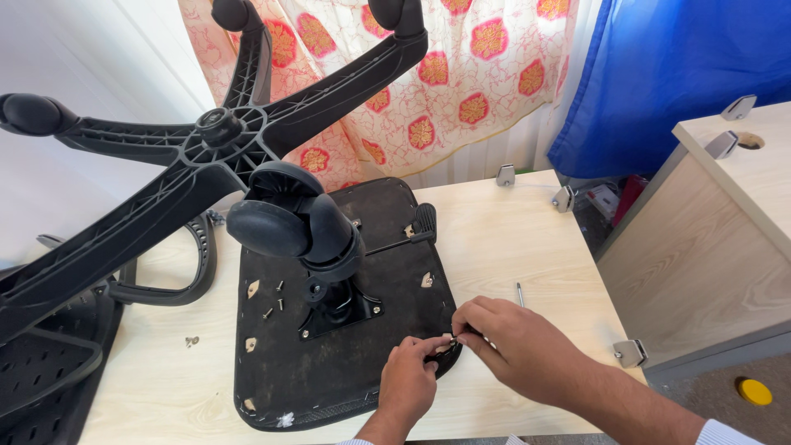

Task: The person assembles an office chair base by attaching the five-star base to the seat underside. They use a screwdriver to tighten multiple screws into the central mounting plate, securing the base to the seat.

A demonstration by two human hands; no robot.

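Observation:
An upturned black chair seat [329, 371] lies on a light wooden table [511, 239], its five-arm wheeled base [214, 140] sticking up toward me. My left hand [409, 381] and my right hand [515, 346] meet at the seat's right edge. Both pinch a small metal part there, by a torn mounting hole; what exactly each holds is too small to tell. Loose screws [274, 301] lie on the seat left of the centre plate [342, 309]. A lever with a black knob [423, 221] points right.
A black armrest [177, 280] and a mesh backrest [41, 363] rest at the left. A thin metal tool [520, 293] lies on the table near my right hand. Another wooden table [725, 247] stands at the right, with floral and blue curtains behind.

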